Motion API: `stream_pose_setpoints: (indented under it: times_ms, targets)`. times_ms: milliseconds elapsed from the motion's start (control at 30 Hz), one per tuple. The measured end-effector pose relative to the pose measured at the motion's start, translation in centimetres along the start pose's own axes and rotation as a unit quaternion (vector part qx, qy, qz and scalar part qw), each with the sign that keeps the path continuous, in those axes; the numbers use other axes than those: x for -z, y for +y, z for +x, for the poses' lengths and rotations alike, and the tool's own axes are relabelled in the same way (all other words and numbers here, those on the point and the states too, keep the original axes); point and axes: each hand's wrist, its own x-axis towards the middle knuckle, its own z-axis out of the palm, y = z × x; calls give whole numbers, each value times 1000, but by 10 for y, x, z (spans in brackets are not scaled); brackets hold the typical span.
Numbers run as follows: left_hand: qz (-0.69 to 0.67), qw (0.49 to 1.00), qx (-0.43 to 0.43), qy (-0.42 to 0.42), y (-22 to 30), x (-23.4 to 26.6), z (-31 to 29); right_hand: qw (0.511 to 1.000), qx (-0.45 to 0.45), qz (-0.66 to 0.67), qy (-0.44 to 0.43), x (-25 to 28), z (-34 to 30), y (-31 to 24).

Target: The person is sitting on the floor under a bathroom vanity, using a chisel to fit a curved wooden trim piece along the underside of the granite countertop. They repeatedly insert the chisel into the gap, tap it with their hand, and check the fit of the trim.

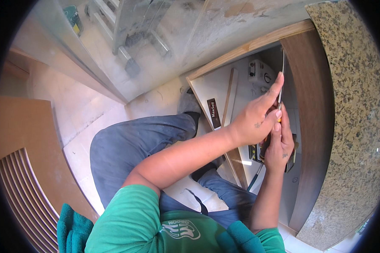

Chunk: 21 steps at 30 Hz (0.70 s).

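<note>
Both of my hands are together inside the cabinet opening, on a screwdriver (283,63) with a long thin metal shaft. My right hand (280,145) is closed round its handle, of which only a bit of yellow shows between the fingers. Beside it, my left hand (255,120) grips near the top of the handle, with the index finger stretched along the shaft. The shaft points away from me, its tip close to the inner side of the brown wooden cabinet panel (310,109). Whether the tip touches a screw is too small to tell.
Inside the cabinet lie a small dark box (213,113), a wooden strip (229,97) and a white device (259,72). A speckled granite slab (354,105) borders the right. At left are a slatted door (33,168), a glass panel (78,46) and a ladder (114,31).
</note>
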Motion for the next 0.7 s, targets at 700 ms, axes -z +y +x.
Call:
stream_pose_setpoints:
  times_ms: [700]
  targets:
    - [-33, 999, 19, 13, -1, 9, 11, 1000, 16, -4, 4, -12, 10, 0]
